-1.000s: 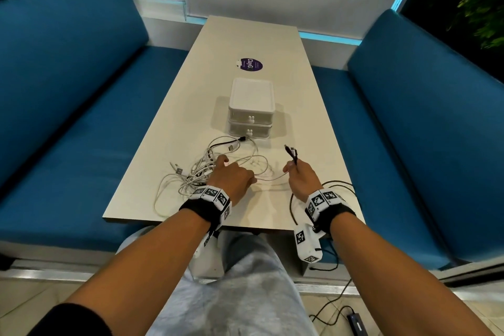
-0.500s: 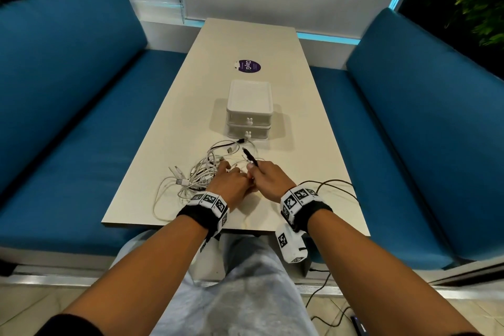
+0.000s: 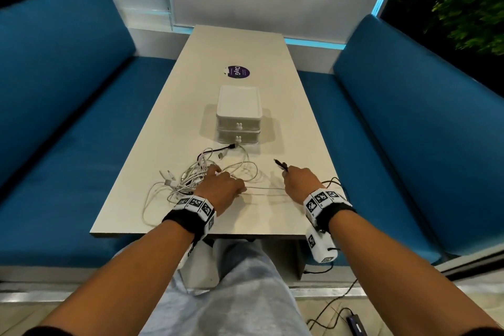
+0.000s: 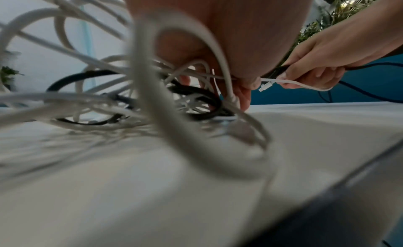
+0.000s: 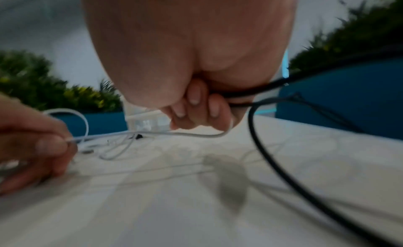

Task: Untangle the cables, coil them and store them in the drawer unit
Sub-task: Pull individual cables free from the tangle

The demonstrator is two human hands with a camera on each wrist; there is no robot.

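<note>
Head view: the left hand (image 3: 222,188) presses the tangle (image 3: 196,172) down, pinching a white cable (image 3: 263,188) that runs to the right hand (image 3: 301,181), fisted on it and a black cable (image 3: 281,164). The drawers (image 3: 239,120) sit shut beyond both.

Left wrist: loops wrap the fingers (image 4: 242,93); pulling could cinch a knot.

Right wrist: the black cable (image 5: 268,161) trails off-table and may snag.

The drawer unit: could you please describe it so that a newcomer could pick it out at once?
On the long pale table between the blue benches, look along the midline, past the cable tangle. The drawer unit is a small white box with two stacked drawers. Its rabbit-shaped knobs set it apart; the flat purple sticker lies beyond it.
</note>
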